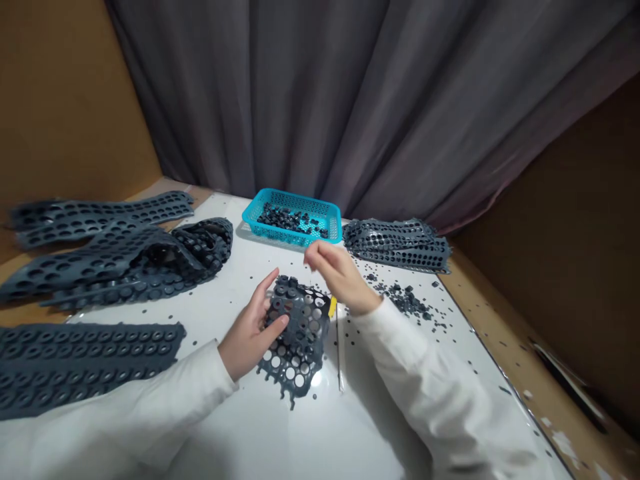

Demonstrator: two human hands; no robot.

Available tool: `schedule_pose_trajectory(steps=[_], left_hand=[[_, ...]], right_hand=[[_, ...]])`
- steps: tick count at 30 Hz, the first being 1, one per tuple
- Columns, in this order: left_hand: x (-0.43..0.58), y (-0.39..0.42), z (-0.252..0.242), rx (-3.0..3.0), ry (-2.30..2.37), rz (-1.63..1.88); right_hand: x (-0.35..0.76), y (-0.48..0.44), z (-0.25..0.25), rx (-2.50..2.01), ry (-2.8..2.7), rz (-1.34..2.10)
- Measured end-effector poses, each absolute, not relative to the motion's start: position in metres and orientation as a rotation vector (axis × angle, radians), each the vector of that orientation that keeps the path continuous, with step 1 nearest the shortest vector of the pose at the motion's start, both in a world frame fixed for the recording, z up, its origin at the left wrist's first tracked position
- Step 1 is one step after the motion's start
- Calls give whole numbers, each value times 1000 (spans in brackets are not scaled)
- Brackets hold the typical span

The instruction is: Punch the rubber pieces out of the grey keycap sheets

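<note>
My left hand (254, 335) grips a dark grey perforated rubber sheet (300, 353) by its left side, with the thumb on top. The sheet has rows of round holes, a ragged lower edge and some round parts still attached near its top. My right hand (343, 275) is raised above and right of the sheet, apart from it, just in front of a turquoise basket (254, 225). Its fingers are curled together and blurred, so whatever they hold cannot be made out. Beside the sheet's right edge shows a small yellow piece (333, 307).
Small dark pieces (290, 219) lie in the basket. Punched sheets (397, 243) are stacked at the back right, with loose bits (410, 301) scattered before them. More sheets (113, 257) and a studded strip (90, 363) lie left. A thin white stick (341, 353) rests mid-table.
</note>
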State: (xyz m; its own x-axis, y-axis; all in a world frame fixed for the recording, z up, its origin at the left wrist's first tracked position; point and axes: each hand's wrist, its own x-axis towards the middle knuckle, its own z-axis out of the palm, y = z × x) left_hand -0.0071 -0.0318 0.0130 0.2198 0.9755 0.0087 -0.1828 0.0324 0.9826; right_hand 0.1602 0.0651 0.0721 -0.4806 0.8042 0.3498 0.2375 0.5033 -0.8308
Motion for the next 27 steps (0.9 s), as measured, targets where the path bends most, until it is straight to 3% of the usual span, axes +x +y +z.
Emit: schedule_pose_trajectory(steps=[5,11,14,22,27], left_hand=[[-3,-34,8,1147,885,1091],[1,-36,8,1127,870,1081],[3,-34,9,1019,861,1074],[3,-32,9,1031,930,1087],[2,-37,9,1219,1011,1090]], right_hand=[[166,1,54,-673,-1634,1534],[177,-6,49,-618,-1563,1624],[182,-7,52,-714,-1746,1472],[177,-9,51,-1045,-2299,466],[171,-11,43,-983,-2349,272]])
